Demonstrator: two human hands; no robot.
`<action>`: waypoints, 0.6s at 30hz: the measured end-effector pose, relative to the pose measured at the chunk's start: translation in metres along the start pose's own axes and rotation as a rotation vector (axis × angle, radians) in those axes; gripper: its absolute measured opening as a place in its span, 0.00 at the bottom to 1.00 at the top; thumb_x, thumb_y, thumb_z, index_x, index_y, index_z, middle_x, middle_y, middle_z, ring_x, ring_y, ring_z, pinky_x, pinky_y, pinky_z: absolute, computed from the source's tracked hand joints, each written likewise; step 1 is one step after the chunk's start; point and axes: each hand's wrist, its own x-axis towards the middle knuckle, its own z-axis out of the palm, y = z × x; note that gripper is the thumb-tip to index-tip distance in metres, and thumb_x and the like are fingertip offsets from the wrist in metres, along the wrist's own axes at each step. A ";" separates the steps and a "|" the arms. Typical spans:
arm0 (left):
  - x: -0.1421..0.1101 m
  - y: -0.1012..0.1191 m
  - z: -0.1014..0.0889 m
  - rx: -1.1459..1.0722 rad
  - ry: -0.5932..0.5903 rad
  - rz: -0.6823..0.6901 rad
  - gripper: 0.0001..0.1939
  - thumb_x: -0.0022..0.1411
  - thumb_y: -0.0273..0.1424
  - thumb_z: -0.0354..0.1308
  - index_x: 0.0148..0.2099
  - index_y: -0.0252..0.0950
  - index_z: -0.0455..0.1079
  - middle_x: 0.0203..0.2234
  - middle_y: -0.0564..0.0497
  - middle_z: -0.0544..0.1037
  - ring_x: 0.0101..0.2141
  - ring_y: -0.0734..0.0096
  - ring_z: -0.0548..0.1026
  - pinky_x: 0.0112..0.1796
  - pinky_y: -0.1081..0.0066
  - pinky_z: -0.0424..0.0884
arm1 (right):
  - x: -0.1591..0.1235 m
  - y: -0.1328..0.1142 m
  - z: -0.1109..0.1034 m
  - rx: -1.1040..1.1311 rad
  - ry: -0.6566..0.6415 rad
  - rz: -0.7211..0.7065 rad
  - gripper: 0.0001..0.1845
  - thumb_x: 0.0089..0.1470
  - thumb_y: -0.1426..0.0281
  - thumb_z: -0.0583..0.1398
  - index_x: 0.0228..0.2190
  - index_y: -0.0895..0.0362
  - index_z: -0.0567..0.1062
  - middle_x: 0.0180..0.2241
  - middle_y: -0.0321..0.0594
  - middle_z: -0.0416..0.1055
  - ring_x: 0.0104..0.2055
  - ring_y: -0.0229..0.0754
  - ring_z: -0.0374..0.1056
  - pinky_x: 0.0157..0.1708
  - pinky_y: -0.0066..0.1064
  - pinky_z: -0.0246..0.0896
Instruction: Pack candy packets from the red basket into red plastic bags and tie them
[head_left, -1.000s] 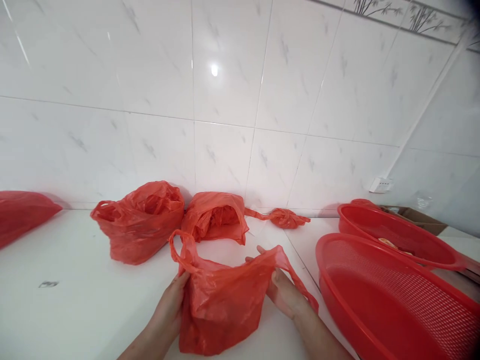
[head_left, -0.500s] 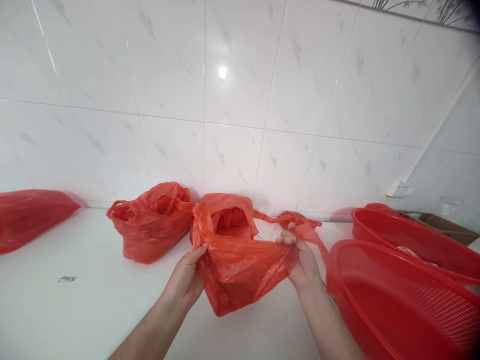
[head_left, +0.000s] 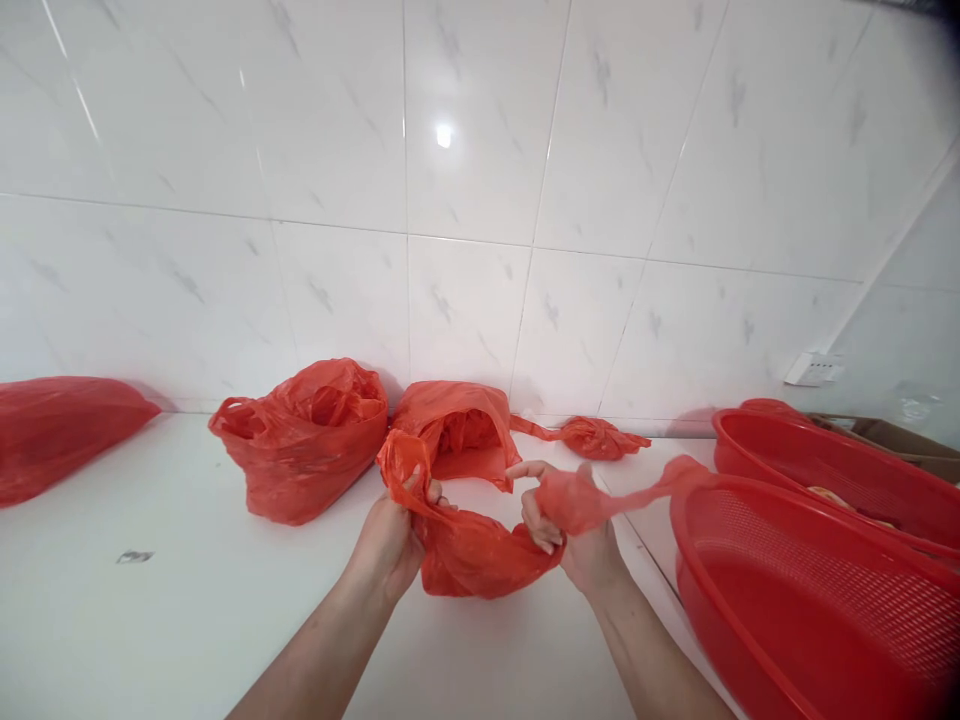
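A thin red plastic bag [head_left: 480,558] hangs bunched between my two hands above the white table. My left hand [head_left: 397,535] is closed round one end, with a crumpled loop sticking up past the thumb. At the other end my right hand [head_left: 574,525] grips the bag with its lower fingers, while the index finger points out to the left. A loose strip of the bag trails from the right hand toward the basket and is blurred. Just behind stands another red bag [head_left: 480,465], lying with its mouth facing me and crumpled red plastic inside.
Left of my hands sit a full-looking red bag [head_left: 300,470] and, farther off, another red bag [head_left: 67,435]. A knotted red bag [head_left: 600,438] lies by the tiled wall. Red plastic baskets [head_left: 750,600] stand on the right, before a cardboard box [head_left: 900,440] and a wall socket [head_left: 814,369].
The bag between my hands went from spread flat to gathered and narrower. My right hand moved left, closer to my left hand, and the loose strip swung upward.
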 end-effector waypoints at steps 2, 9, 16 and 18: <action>0.001 -0.007 0.003 -0.023 0.051 0.001 0.14 0.52 0.32 0.61 0.24 0.37 0.57 0.14 0.60 0.61 0.16 0.81 0.62 0.22 0.78 0.64 | -0.005 -0.001 0.011 -0.174 -0.060 0.060 0.27 0.53 0.50 0.54 0.44 0.57 0.71 0.15 0.27 0.53 0.17 0.30 0.43 0.18 0.26 0.39; -0.007 -0.022 0.014 0.347 0.041 0.125 0.13 0.52 0.32 0.57 0.23 0.38 0.54 0.14 0.62 0.55 0.15 0.82 0.52 0.17 0.78 0.51 | -0.016 0.011 0.050 -0.388 -0.052 0.234 0.43 0.48 0.63 0.64 0.61 0.52 0.51 0.21 0.26 0.60 0.23 0.32 0.56 0.24 0.25 0.50; -0.013 -0.031 0.013 0.471 -0.193 0.081 0.09 0.54 0.32 0.59 0.39 0.37 0.67 0.33 0.51 0.74 0.28 0.72 0.71 0.32 0.71 0.67 | -0.002 0.029 0.047 -0.228 0.220 0.162 0.15 0.50 0.58 0.61 0.29 0.58 0.73 0.23 0.35 0.68 0.26 0.37 0.65 0.28 0.28 0.59; -0.013 -0.032 0.004 0.467 -0.204 0.082 0.15 0.54 0.29 0.57 0.45 0.40 0.66 0.40 0.48 0.74 0.35 0.67 0.73 0.37 0.67 0.68 | 0.004 0.035 0.036 -0.117 0.310 0.167 0.16 0.49 0.57 0.62 0.26 0.58 0.71 0.22 0.35 0.68 0.25 0.37 0.65 0.28 0.29 0.59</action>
